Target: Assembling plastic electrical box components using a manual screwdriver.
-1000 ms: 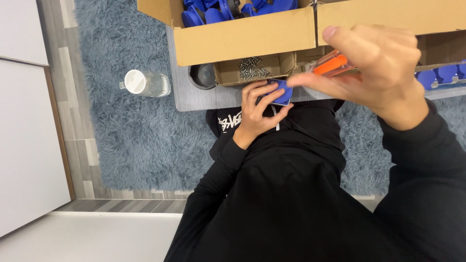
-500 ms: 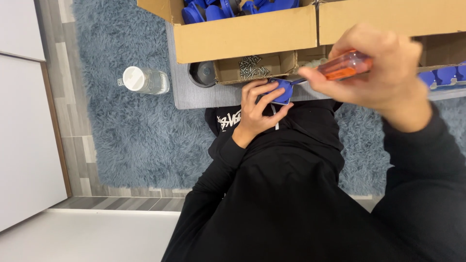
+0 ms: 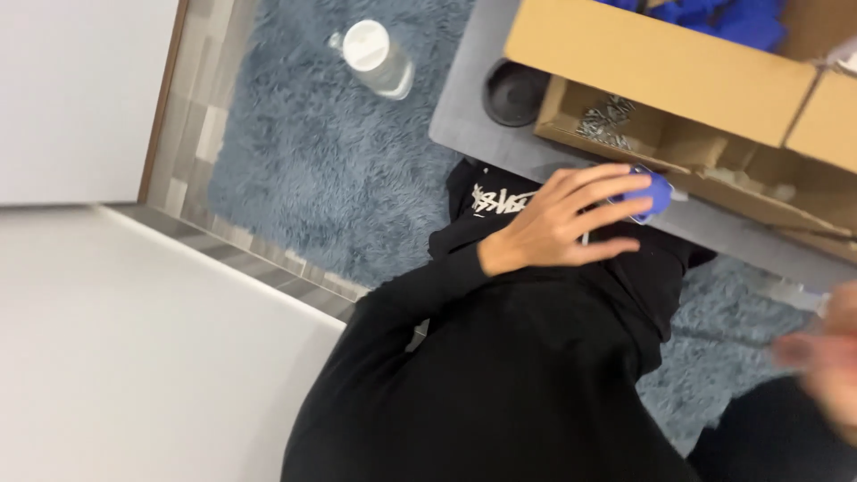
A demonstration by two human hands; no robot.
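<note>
Head view is showing, at far left, a white wall panel (image 3: 80,98) meeting a strip of pale wood floor (image 3: 192,125), and next to that a shaggy blue-grey rug (image 3: 312,161) lying bare and roomy around a clear plastic bottle (image 3: 379,58) with a white cap, which is lying on its side well apart from everything else. Moving right, the grey table (image 3: 464,125) is showing its rounded near corner, with a round black dish (image 3: 513,89) sitting close to that edge. Just beside it, a shallow cardboard tray (image 3: 616,120) is holding a loose heap of small silver screws, and a taller brown cardboard box (image 3: 661,62) behind it is carrying blue parts at the top.

At the table's front edge the left hand (image 3: 558,223) is closing its fingers over a small blue piece (image 3: 652,192), rounded and glossy, with only its right end peeking out past the fingertips; it is sitting against the person's black clothing, just below the tray. A white graphic print (image 3: 502,200) is showing on the black fabric left of the wrist.

At far right, low in the frame, the right hand (image 3: 830,361) is blurring heavily; I cannot tell whether it is gripping anything or how its fingers are standing. The two hands are staying well apart.
</note>
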